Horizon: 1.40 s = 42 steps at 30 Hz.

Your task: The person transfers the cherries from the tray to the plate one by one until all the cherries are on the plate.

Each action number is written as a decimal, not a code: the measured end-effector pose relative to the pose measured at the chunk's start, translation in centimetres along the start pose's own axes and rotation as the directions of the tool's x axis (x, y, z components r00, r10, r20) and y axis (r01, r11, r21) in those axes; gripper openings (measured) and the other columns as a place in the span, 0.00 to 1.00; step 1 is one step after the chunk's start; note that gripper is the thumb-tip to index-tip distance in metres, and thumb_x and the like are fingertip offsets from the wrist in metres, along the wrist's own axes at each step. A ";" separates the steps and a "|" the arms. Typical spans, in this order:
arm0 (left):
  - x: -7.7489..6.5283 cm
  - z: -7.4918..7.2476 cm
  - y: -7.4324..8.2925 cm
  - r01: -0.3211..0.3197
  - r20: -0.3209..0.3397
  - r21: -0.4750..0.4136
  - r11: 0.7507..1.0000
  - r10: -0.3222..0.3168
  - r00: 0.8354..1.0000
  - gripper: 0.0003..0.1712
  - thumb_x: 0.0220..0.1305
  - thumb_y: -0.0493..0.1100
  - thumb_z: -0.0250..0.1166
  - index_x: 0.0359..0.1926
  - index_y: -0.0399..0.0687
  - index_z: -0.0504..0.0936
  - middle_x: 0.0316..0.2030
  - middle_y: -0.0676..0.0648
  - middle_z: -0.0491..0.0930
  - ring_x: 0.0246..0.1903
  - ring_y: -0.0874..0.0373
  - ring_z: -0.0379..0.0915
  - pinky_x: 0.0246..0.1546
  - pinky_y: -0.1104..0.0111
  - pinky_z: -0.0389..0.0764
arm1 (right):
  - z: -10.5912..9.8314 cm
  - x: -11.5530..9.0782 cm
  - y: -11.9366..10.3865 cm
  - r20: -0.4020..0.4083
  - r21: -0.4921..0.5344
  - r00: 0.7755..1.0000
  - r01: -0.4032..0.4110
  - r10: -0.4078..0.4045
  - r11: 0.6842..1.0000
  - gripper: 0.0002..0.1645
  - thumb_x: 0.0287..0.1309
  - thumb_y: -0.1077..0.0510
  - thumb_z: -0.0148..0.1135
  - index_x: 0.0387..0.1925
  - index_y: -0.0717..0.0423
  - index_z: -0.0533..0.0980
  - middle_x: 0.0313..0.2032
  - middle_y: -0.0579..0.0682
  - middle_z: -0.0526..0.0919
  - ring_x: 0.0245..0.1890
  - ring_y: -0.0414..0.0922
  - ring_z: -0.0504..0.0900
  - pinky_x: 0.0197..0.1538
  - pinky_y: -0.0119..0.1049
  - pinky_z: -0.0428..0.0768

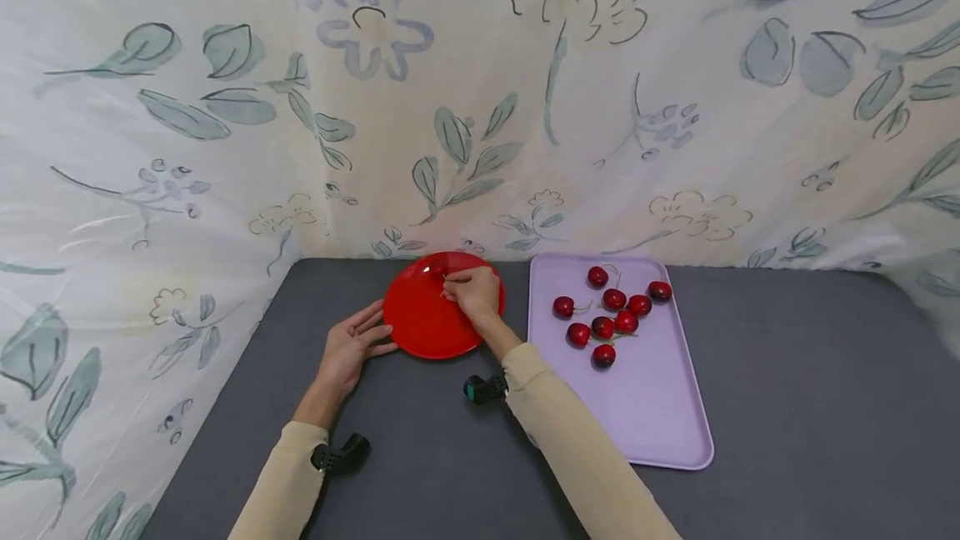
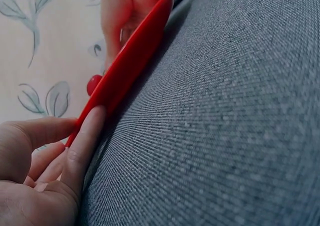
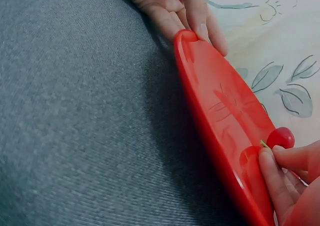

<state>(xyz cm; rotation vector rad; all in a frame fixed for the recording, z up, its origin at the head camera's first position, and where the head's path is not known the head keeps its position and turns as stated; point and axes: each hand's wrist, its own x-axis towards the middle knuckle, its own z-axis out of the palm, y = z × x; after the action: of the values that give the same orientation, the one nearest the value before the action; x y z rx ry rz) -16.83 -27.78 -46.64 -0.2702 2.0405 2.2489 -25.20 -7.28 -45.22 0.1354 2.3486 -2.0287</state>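
A round red plate (image 1: 423, 319) lies on the dark grey cloth. My left hand (image 1: 356, 348) grips its left rim, the thumb on one side and a finger on the other, as the left wrist view shows. Over the plate's far part, my right hand (image 1: 474, 294) pinches a cherry (image 3: 281, 137) by its short green stem (image 3: 265, 145). In the right wrist view the cherry sits just above the plate's surface; whether it touches I cannot tell. The left wrist view shows the same cherry (image 2: 93, 85) beyond the rim, with the right hand (image 2: 127, 16) partly hidden behind the plate.
To the right of the plate stands a lilac tray (image 1: 660, 415) with several dark red cherries (image 1: 602, 327) in its far half, some with stems. A floral curtain (image 1: 480, 132) hangs behind the table (image 1: 810, 390). The right forearm passes by the tray's near left side.
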 end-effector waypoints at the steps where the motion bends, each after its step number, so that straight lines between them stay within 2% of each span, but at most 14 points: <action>1: 0.0 0.1 0.0 -0.001 0.000 0.002 1.000 0.001 1.000 0.34 0.67 0.29 0.60 0.72 0.39 0.63 0.69 0.38 0.64 0.47 0.60 0.81 0.43 0.62 0.86 | 0.0 0.0 -0.1 -0.005 -0.007 1.000 -0.004 0.004 1.000 0.06 0.57 0.66 0.68 0.36 0.66 0.86 0.30 0.59 0.87 0.25 0.45 0.87 0.31 0.30 0.86; 9: 0.2 0.4 0.3 -0.003 0.007 0.003 1.000 0.003 1.000 0.34 0.66 0.30 0.61 0.72 0.39 0.63 0.68 0.38 0.65 0.47 0.60 0.81 0.43 0.62 0.86 | -0.5 0.0 -1.0 -0.023 -0.035 0.999 -0.049 0.048 0.998 0.08 0.57 0.65 0.69 0.36 0.67 0.86 0.31 0.59 0.87 0.24 0.45 0.87 0.31 0.30 0.86; 19: 0.1 0.4 0.1 0.011 -0.020 0.024 1.000 -0.011 1.000 0.34 0.67 0.30 0.61 0.72 0.39 0.63 0.68 0.38 0.65 0.48 0.61 0.80 0.43 0.61 0.86 | -1.1 -0.2 -1.6 -0.023 -0.064 0.993 -0.116 0.115 0.991 0.09 0.58 0.64 0.68 0.37 0.68 0.86 0.30 0.59 0.87 0.23 0.44 0.86 0.29 0.29 0.85; 28: -0.1 0.5 0.3 0.011 -0.038 0.021 1.000 -0.011 0.999 0.33 0.67 0.29 0.60 0.72 0.38 0.63 0.68 0.37 0.65 0.47 0.62 0.81 0.42 0.62 0.86 | -2.7 -0.2 -3.0 0.028 -0.044 0.999 -0.024 0.026 0.999 0.09 0.58 0.65 0.68 0.39 0.68 0.85 0.33 0.60 0.87 0.28 0.48 0.88 0.34 0.33 0.87; 34: -0.1 0.5 0.4 0.013 -0.035 0.020 1.000 -0.012 0.999 0.33 0.67 0.29 0.60 0.72 0.38 0.63 0.68 0.38 0.65 0.47 0.63 0.81 0.42 0.63 0.86 | -4.2 -0.1 -4.1 0.059 -0.008 0.998 0.034 -0.033 0.999 0.10 0.58 0.68 0.66 0.41 0.72 0.84 0.38 0.63 0.86 0.30 0.50 0.87 0.38 0.37 0.87; 38: -0.2 0.5 0.3 0.009 -0.034 0.018 1.000 -0.008 0.999 0.33 0.67 0.29 0.60 0.72 0.38 0.62 0.68 0.37 0.64 0.46 0.63 0.81 0.42 0.63 0.86 | -5.6 -0.1 -5.1 0.081 0.022 0.993 0.085 -0.086 0.996 0.12 0.58 0.70 0.65 0.43 0.75 0.82 0.39 0.67 0.85 0.30 0.50 0.87 0.38 0.38 0.87; 42: -0.1 0.6 0.3 0.007 -0.037 0.005 1.000 -0.006 0.999 0.33 0.67 0.28 0.59 0.72 0.38 0.63 0.68 0.37 0.65 0.45 0.63 0.82 0.41 0.63 0.87 | -7.4 0.1 -6.1 0.095 0.020 0.989 0.108 -0.110 0.994 0.12 0.57 0.70 0.66 0.43 0.74 0.82 0.41 0.66 0.85 0.30 0.50 0.87 0.40 0.39 0.87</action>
<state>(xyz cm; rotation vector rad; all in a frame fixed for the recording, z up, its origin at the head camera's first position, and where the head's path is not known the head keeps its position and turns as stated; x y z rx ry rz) -16.80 -27.24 -46.27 -0.3195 2.0597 2.2513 -25.63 -0.83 -38.18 -0.0904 2.3310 -2.0502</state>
